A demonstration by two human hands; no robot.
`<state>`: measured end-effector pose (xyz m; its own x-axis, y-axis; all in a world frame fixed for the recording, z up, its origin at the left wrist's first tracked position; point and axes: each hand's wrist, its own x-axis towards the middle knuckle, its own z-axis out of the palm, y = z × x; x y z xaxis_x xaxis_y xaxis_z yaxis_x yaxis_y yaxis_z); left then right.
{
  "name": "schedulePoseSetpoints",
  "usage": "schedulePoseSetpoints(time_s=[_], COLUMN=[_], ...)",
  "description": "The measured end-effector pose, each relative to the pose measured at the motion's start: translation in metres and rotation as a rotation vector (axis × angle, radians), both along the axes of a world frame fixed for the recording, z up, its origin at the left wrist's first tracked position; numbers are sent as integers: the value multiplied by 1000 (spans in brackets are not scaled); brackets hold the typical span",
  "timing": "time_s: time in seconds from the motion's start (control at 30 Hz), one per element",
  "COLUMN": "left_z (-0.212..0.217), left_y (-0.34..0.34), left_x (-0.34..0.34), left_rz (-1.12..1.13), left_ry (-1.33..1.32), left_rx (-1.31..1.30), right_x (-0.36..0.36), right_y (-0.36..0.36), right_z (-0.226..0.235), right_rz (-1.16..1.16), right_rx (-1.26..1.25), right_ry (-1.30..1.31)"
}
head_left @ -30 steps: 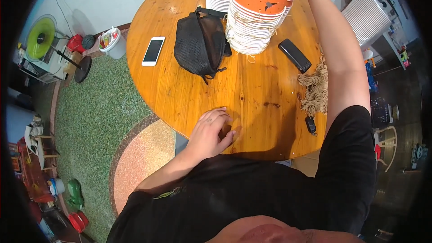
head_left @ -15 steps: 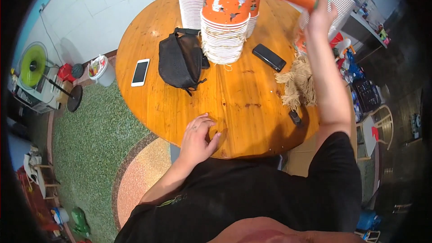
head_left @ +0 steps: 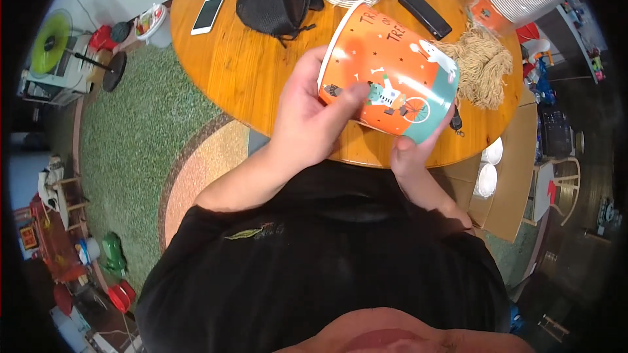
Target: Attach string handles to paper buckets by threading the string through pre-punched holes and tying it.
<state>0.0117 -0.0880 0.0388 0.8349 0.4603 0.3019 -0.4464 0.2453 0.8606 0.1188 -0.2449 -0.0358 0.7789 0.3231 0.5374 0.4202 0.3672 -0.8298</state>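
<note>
Orange paper bucket (head_left: 399,68) tilts over the table (head_left: 229,85), gripped by the right hand (head_left: 415,157) and now the left hand (head_left: 307,114), occupying both.

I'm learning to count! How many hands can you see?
2: left hand gripping the orange tub near its rim, right hand at its teal end, partly hidden.

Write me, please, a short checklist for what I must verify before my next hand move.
1. Both hands on the orange bucket: ok, left hand near the rim, right hand at the teal base.
2. Bucket upright: not ok, tipped sideways.
3. Bucket empty inside: cannot tell, opening faces away.
4. Twine bundle unheld: ok, on the table.
5. White phone apart from hands: ok.
</note>
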Motion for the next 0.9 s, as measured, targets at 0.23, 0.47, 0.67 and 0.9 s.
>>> schedulePoseSetpoints(time_s=[0.23,0.47,0.67,0.9], left_z=[-22,-10,-17,-5], left_y=[24,28,47,54], left_x=[-20,-29,-38,-55], left_rz=[89,-39,25,94], left_ry=[90,297,192,338], left_rx=[146,376,344,388], right_x=[40,22,9,-7], right_y=[-29,-18,2,11], right_z=[8,34,21,27], right_rz=[13,498,570,637], right_rx=[-102,-270,-225,-317], right_ry=[14,263,288,484])
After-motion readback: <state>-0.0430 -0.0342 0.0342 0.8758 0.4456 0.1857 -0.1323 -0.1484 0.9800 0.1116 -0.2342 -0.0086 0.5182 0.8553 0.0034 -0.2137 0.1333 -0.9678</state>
